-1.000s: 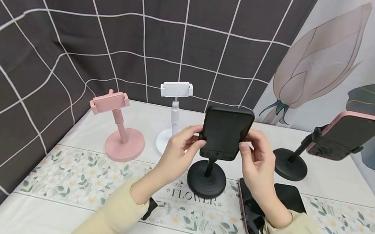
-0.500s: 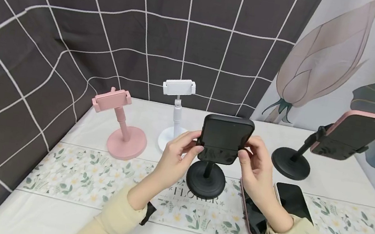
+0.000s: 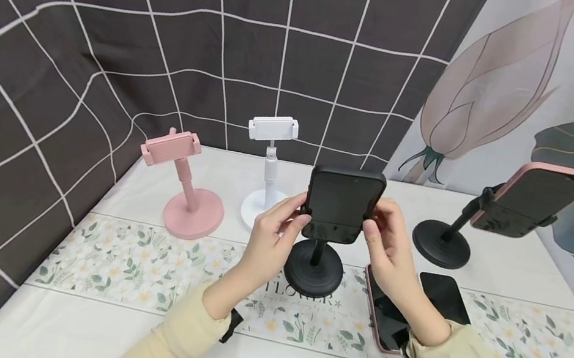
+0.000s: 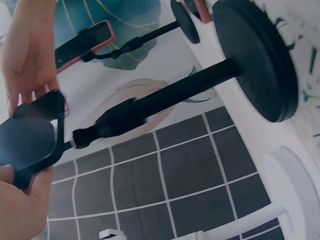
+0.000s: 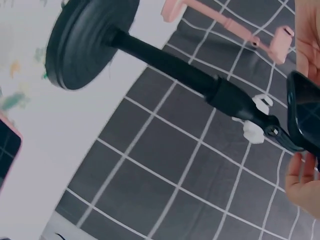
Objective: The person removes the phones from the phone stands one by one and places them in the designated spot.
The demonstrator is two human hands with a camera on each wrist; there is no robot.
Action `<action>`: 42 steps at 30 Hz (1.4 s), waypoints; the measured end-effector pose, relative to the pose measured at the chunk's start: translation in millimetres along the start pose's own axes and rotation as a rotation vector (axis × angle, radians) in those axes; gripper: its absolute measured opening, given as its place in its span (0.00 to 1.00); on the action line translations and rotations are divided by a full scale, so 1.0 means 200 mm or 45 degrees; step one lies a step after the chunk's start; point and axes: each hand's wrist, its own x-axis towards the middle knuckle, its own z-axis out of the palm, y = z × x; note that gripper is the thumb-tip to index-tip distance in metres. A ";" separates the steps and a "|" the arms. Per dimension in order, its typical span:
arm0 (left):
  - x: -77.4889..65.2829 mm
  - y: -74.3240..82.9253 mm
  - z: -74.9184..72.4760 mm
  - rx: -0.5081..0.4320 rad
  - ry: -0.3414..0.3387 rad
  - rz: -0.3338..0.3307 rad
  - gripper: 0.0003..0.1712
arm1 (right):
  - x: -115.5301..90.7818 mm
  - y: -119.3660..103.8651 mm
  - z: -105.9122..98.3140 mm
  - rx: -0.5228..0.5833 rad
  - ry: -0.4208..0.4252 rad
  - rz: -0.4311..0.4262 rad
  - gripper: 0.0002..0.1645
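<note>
A black smartphone [image 3: 343, 203] sits upright, leaning back, at the top of a black phone stand [image 3: 313, 269]. My left hand [image 3: 274, 233] grips its left edge, thumb in front and fingers behind. On the opposite edge my right hand [image 3: 392, 250] holds it the same way. From the left wrist, the stand's pole [image 4: 185, 90] runs up to the phone's back. In the right wrist view a hinge [image 5: 272, 131] joins the pole to the phone's holder, which the phone mostly hides.
A pink phone stand [image 3: 192, 214] and a white phone stand [image 3: 271, 167] stand at the back left. A black stand [image 3: 441, 244] on the right carries a pink-edged phone [image 3: 534, 200]. Two phones, one pink-edged [image 3: 380, 317] and one black [image 3: 444, 296], lie beneath my right forearm on the flowered cloth [image 3: 140, 268].
The black phone's top edge has tipped slightly lower over the stand's base, both hands keeping their grip. The head view has shifted a little.
</note>
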 end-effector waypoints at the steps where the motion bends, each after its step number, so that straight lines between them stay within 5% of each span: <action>1: 0.01 0.00 0.00 0.008 -0.013 0.004 0.18 | 0.00 -0.01 0.00 -0.007 -0.019 0.021 0.14; 7: 0.03 0.02 -0.05 0.113 -0.074 0.038 0.23 | 0.03 -0.07 0.01 -0.164 -0.032 0.009 0.22; 12: 0.08 0.02 -0.08 0.349 -0.123 0.140 0.21 | 0.14 -0.17 0.05 -0.517 0.182 -0.256 0.30; 15: 0.11 0.00 -0.10 0.556 -0.158 0.232 0.19 | 0.23 -0.23 0.10 -0.729 0.247 -0.388 0.25; 21: 0.16 -0.02 -0.14 0.827 -0.197 0.412 0.16 | 0.33 -0.29 0.19 -1.150 0.125 -0.416 0.25; 27: 0.18 -0.02 -0.13 0.804 -0.217 0.470 0.10 | 0.37 -0.30 0.24 -1.436 0.008 -0.270 0.18; 31: 0.18 -0.02 -0.12 0.763 -0.214 0.478 0.10 | 0.36 -0.29 0.25 -1.518 0.027 -0.238 0.18; 36: 0.20 -0.02 -0.15 0.781 -0.280 0.537 0.13 | 0.34 -0.24 0.27 -1.547 0.112 -0.288 0.21; 42: 0.26 -0.01 -0.19 0.790 -0.398 0.633 0.17 | 0.34 -0.21 0.27 -1.546 0.185 -0.374 0.12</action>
